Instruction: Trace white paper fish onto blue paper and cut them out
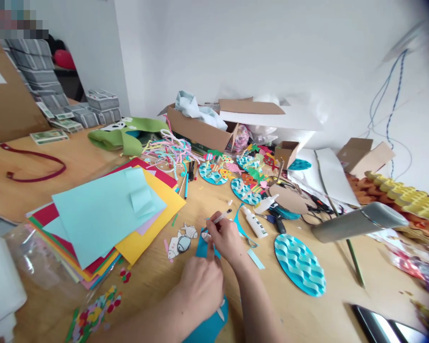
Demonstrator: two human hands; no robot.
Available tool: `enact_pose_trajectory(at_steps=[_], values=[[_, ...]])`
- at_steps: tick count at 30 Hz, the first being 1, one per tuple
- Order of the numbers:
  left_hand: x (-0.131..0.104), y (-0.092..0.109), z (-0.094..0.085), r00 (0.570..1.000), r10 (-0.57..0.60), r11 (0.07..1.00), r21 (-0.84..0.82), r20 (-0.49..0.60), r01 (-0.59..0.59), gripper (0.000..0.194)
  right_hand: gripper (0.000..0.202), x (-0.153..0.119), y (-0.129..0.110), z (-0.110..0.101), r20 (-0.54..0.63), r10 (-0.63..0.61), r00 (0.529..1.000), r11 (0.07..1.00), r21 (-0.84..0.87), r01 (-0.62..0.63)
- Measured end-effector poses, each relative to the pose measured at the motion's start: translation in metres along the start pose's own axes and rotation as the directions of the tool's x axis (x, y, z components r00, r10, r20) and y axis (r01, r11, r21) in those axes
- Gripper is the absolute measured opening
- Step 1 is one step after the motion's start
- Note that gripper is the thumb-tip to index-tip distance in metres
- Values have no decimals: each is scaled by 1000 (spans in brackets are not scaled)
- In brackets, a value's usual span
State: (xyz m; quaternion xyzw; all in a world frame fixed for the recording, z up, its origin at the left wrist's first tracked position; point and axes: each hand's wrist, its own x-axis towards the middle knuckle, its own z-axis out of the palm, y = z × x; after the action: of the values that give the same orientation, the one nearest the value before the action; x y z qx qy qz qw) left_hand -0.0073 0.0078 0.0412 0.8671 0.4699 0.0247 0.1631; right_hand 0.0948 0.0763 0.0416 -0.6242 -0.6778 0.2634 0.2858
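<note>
My right hand (227, 238) is closed around a slim pen (222, 216), its tip low near a small pale fish shape (204, 234) on a blue paper sheet (202, 248). Below it, my left hand (203, 282) presses this sheet to the table with the index finger stretched out and the other fingers curled. The sheet runs out under my left wrist, where a white piece (220, 310) lies on it. Left of the sheet are several white paper fish (178, 244). A bottle of glue (254, 222) lies right of my right hand.
Stacked coloured paper (100, 214) lies left, with paper scraps (96, 312) in front. Decorated blue ovals (248, 191) lie behind my hands, another wavy oval (300, 264) right. A grey cylinder (359, 222), egg cartons (403, 195) and phones (379, 324) are at right; cardboard boxes (200, 128) stand behind.
</note>
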Motion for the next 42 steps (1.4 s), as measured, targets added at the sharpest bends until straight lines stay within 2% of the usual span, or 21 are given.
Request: enact_pose_trajectory(at_steps=[8,15,29,42], values=[[1,0,-3,1000,9,1000,3,15,-9,27,24,0,1,2,-1,-39,999,998,-52,39],[0,0,-1,1000,7,1000,-7,2,-7,26,26,0,-1,1,23,-5,1000,994,-110,7],[0,0,-2,1000,5,1000,-23,20,-4,27,21,-2,-5,-2,44,-59,997,992,-105,64],[-1,-1,-1,999,-12,997,-74,-34,9,27,19,-4,-9,-1,34,-141,989,976,-164,145]])
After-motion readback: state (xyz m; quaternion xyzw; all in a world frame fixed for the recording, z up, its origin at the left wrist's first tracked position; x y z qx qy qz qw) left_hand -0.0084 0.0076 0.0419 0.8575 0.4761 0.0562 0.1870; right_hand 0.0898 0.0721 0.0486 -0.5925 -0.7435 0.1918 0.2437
